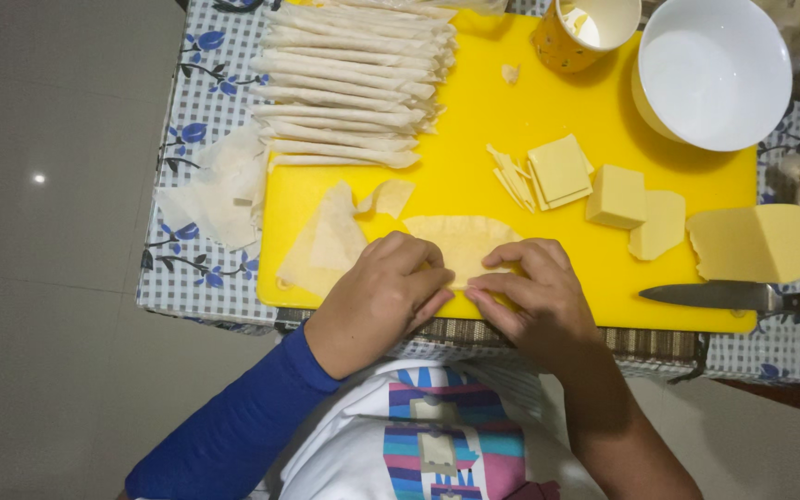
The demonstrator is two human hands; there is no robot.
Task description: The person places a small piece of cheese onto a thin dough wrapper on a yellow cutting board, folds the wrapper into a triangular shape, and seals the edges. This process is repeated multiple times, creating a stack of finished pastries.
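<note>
A thin pale pastry wrapper (pixel 460 243) lies on the near part of the yellow cutting board (pixel 474 120). My left hand (pixel 391 296) and my right hand (pixel 531 296) both pinch its near edge, fingertips meeting in the middle and folding the wrapper over. What is inside the fold is hidden. Further wrapper pieces (pixel 333 236) lie just left of my left hand. A stack of finished thin rolls (pixel 349 83) is lined up at the board's far left.
Cheese slices (pixel 557 171), cheese blocks (pixel 618 196) and a large cheese chunk (pixel 761 243) sit to the right. A knife (pixel 724 296) lies at the near right edge. A white bowl (pixel 715 69) and a yellow cup (pixel 581 32) stand at the back. Loose wrappers (pixel 215 190) lie on the checked tablecloth.
</note>
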